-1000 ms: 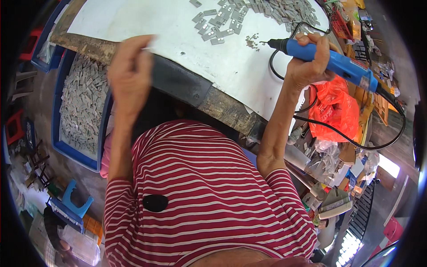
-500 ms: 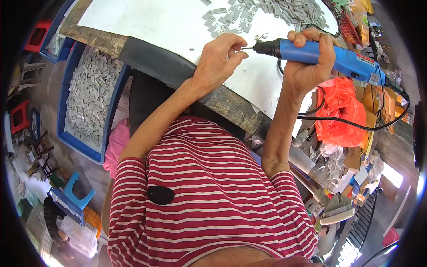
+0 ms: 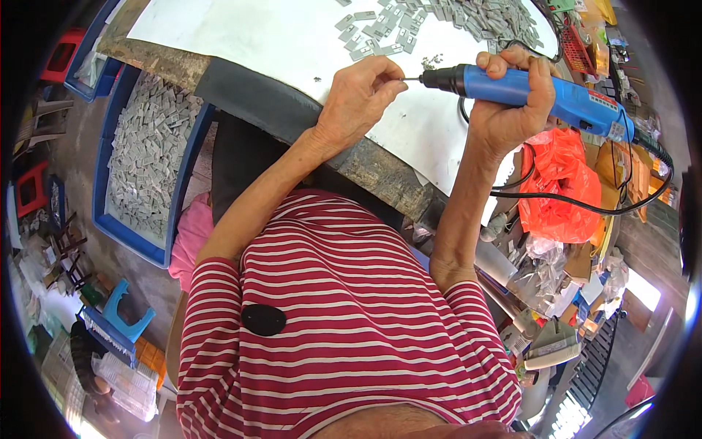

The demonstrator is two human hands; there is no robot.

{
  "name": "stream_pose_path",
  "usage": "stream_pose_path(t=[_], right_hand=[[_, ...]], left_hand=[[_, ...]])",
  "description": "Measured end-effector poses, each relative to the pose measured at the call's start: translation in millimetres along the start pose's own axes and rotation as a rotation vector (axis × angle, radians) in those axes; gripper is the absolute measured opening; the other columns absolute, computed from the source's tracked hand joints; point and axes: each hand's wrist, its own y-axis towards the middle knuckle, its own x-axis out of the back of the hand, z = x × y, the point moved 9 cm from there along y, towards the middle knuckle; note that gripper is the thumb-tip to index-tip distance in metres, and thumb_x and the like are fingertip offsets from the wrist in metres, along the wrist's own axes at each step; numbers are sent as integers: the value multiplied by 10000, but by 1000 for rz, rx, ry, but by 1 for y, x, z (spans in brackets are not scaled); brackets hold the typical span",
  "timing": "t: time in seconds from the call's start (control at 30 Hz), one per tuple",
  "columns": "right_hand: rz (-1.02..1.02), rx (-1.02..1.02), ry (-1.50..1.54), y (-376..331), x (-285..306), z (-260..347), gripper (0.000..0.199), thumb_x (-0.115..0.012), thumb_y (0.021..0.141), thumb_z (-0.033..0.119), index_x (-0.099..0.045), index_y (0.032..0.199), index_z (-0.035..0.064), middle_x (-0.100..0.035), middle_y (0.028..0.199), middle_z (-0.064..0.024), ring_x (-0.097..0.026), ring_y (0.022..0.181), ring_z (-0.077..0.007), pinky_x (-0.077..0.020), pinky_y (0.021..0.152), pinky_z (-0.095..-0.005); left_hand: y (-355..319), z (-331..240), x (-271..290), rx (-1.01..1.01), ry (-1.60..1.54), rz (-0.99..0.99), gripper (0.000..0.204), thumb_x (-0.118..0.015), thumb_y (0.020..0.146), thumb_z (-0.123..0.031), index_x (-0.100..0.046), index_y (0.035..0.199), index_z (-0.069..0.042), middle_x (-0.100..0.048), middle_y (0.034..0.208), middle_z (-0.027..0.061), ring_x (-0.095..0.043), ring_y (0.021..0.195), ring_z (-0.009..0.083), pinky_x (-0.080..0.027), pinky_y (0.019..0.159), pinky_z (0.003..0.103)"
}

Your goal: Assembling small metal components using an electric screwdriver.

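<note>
My right hand [image 3: 515, 95] is wrapped round a blue electric screwdriver [image 3: 497, 85], which lies nearly level with its thin bit pointing left. At the bit's tip, my left hand [image 3: 363, 94] is closed in a pinch of thumb and forefinger; whatever sits between those fingertips is too small to make out. Just beyond the screwdriver's black nose lies a little heap of tiny dark screws [image 3: 433, 61] on the white sheet [image 3: 278, 44]. Farther off, small flat grey pieces with holes [image 3: 380, 29] are spread out, thickening into a pile toward the right.
A blue crate [image 3: 139, 245] full of similar grey pieces stands left of the table, below its worn edge [image 3: 387, 174]. The screwdriver's black cable [image 3: 578, 208] loops at the right, near a red plastic bag [image 3: 556, 190]. Red stools [image 3: 31, 189] stand far left.
The screwdriver has shifted very slightly right, and more of its bit shows between nose and left fingertips. My left hand has hardly moved.
</note>
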Motion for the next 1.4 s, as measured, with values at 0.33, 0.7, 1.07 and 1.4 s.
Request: stream_pose_path(t=[0.33,0.7,1.07,1.4], right_hand=[[42,-6,4,-1,-5,-2,105,-514,808,169,-480,813,70,-585,756,-124,-493,562,-186,-416,636,-399],[279,57,-55,-9,-31,4,154,-481,784,123,-457,915,45,-539,737,-162,-498,527,-208,-421,562,-410],[187,67,-17,-6,-19,10,149,-487,774,120,-465,905,51,-548,736,-166,-491,523,-211,-424,559,-409],[100,105,-71,3,-4,20,163,-498,762,108,-441,911,74,-562,713,-152,-495,529,-213,-423,563,-406]], left_hand=[[-1,0,1,-15,18,14,130,-629,780,-85,-606,882,-9,-593,742,17,-516,655,68,-426,599,198],[-3,-7,1,-144,138,-22,117,-623,763,-46,-597,867,0,-566,732,37,-492,620,102,-411,565,229],[-3,-5,1,-115,125,-16,155,-620,758,-55,-587,900,-3,-570,759,54,-509,628,110,-416,556,234],[36,-12,-4,-347,690,-125,189,-611,673,-49,-591,860,-35,-519,824,110,-498,820,302,-396,724,395]])
